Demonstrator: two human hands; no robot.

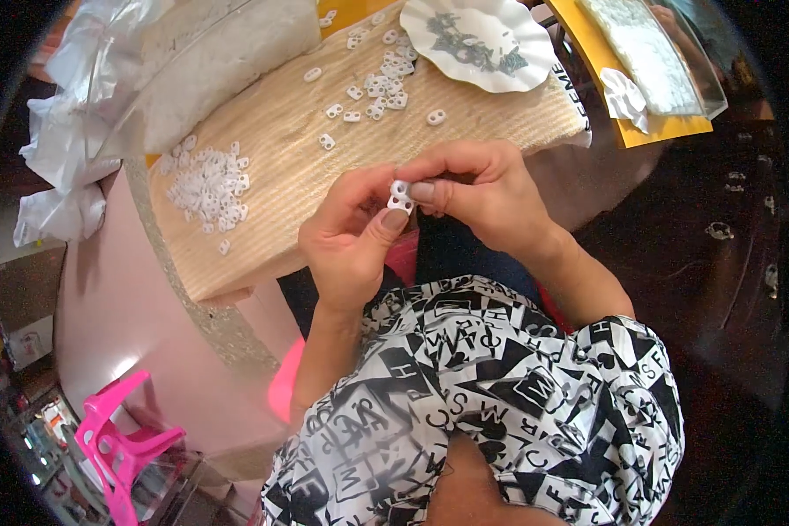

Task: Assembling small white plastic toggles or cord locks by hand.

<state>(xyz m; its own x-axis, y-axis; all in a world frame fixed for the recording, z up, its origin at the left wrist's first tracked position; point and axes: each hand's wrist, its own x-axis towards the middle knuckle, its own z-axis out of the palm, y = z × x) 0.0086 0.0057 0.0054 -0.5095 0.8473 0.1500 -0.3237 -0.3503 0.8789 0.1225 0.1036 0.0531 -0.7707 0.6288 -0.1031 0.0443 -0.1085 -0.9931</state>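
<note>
Left hand (346,235): thumb, forefinger pinching white clip (400,204). Right hand (491,195): thumb, forefinger pinching clip's upper end. Clip held by board's (280,197) near edge. From clip: clip heap (207,188) at 9 o'clock, loose clips (381,86) at 12, plate (536,44) with grey bits (466,44) at 1.

- Held piece (400,203): hard white plastic by its look, smooth, with a faint shine.
- Heap (207,186): the same smooth white plastic.
- Board (276,188): pale, wood-like grain, streaked, with a soft sheen; whether real wood or a printed covering cannot be told.
- Plate (430,35): smooth and glossy, plastic or ceramic.
- Bits (473,46): grey, metal-looking, dull with small glints.
- Bag (228,88): clear plastic film, shiny and creased.
- Shirt (517,386): matt printed cloth, softly wrinkled.
- Stool (118,434): smooth pink plastic, lightly glossy.
- Floor (114,298): smooth, polished, catching a bright reflection.
</note>
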